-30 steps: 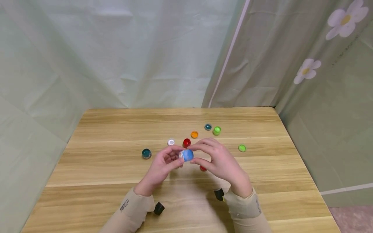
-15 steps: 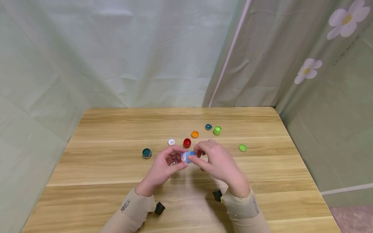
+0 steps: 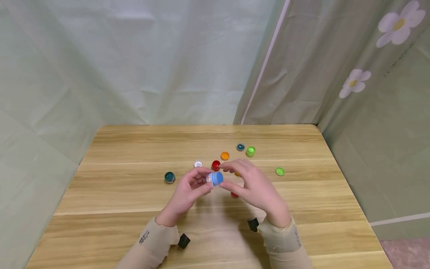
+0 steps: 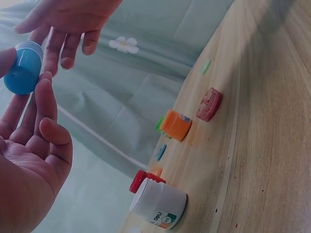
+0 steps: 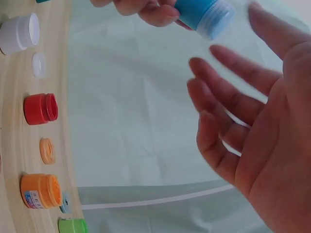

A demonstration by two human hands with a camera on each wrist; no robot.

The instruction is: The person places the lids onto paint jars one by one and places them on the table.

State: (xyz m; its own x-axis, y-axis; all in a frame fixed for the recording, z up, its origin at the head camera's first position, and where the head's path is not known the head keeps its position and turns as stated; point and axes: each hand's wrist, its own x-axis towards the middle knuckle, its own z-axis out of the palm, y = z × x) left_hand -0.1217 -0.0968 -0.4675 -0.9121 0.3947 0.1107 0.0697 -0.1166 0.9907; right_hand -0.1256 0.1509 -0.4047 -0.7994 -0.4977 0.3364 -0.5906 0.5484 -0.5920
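Observation:
My left hand (image 3: pixel 189 188) pinches a small blue paint jar (image 3: pixel 215 178) between thumb and fingers, above the table. The jar is tilted, its lid (image 5: pixel 216 19) on and facing my right hand. That right hand (image 3: pixel 252 185) is just beside the lid, fingers loosely spread and holding nothing; a small gap shows in the right wrist view. Below and behind the hands stand open paint jars: a red jar (image 5: pixel 39 109), an orange jar (image 5: pixel 41 191) and a white jar (image 4: pixel 159 204). The right hand partly hides the orange one in the head view.
A dark teal jar (image 3: pixel 169 177) stands left of the hands. Loose lids lie about: white (image 3: pixel 198 164), orange (image 3: pixel 224 155), teal (image 3: pixel 240 147), green (image 3: pixel 279 171) and red (image 3: pixel 234 194). An open green jar (image 3: pixel 250 151) stands farther back. Curtains hang behind the table (image 3: pixel 117 149).
Half a second ago my right fingers pinched the blue jar's lid, wrist turned. Now they have come off and spread, much as a second ago. The left hand keeps its hold.

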